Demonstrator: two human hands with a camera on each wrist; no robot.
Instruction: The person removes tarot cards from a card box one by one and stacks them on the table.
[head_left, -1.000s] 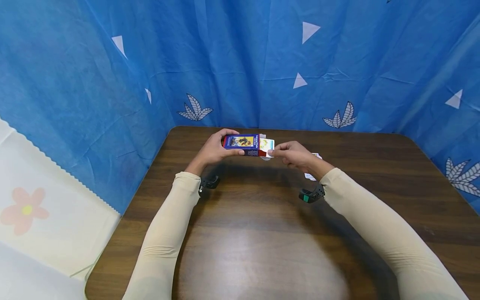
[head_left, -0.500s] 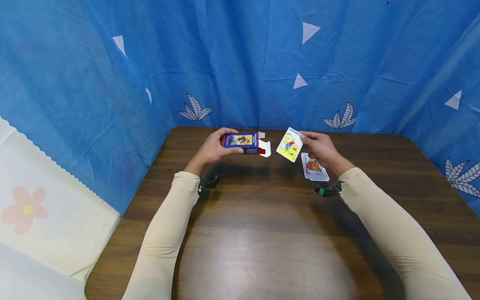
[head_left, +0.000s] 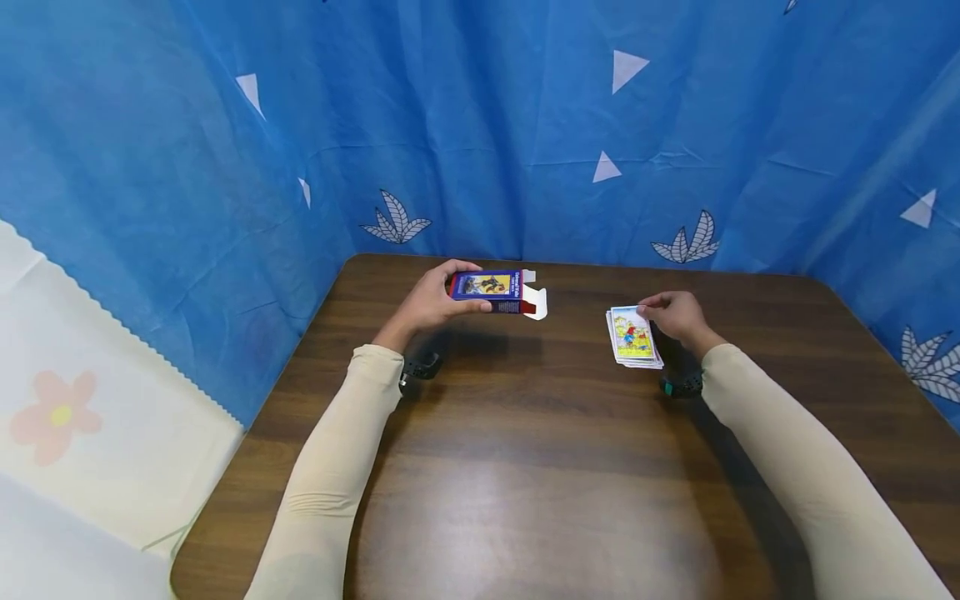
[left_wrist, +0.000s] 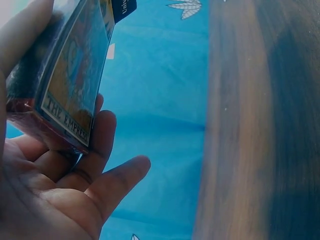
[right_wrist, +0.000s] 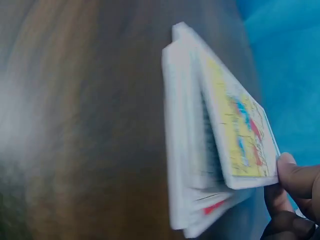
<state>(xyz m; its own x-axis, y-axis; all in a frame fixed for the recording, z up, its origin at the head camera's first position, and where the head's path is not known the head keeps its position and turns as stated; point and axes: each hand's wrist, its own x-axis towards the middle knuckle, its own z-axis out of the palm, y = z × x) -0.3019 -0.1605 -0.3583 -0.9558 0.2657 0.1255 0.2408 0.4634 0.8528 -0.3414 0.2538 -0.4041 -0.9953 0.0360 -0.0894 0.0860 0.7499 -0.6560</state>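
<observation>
My left hand (head_left: 431, 302) grips a blue and red tarot card box (head_left: 486, 285) above the table, its end flap (head_left: 536, 302) folded out toward the right. In the left wrist view the side of the box (left_wrist: 75, 80) reads "THE EMPRESS". Between thumb and fingertips, my right hand (head_left: 677, 318) pinches the corner of a yellow tarot card (head_left: 632, 333). That card lies over a small pile of cards (head_left: 642, 365). The right wrist view shows the card (right_wrist: 245, 130) tilted, with a gap between its near edge and the pile (right_wrist: 182, 145).
A brown wooden table (head_left: 465, 467) spreads beneath both arms. Blue curtain (head_left: 495, 125) hangs behind its far edge and along the sides. A pale cloth with a flower print (head_left: 97, 433) hangs at the left.
My right hand pulled the yellow card out of the box, then carried it right and down onto the pile. My left hand keeps the box in nearly the same place.
</observation>
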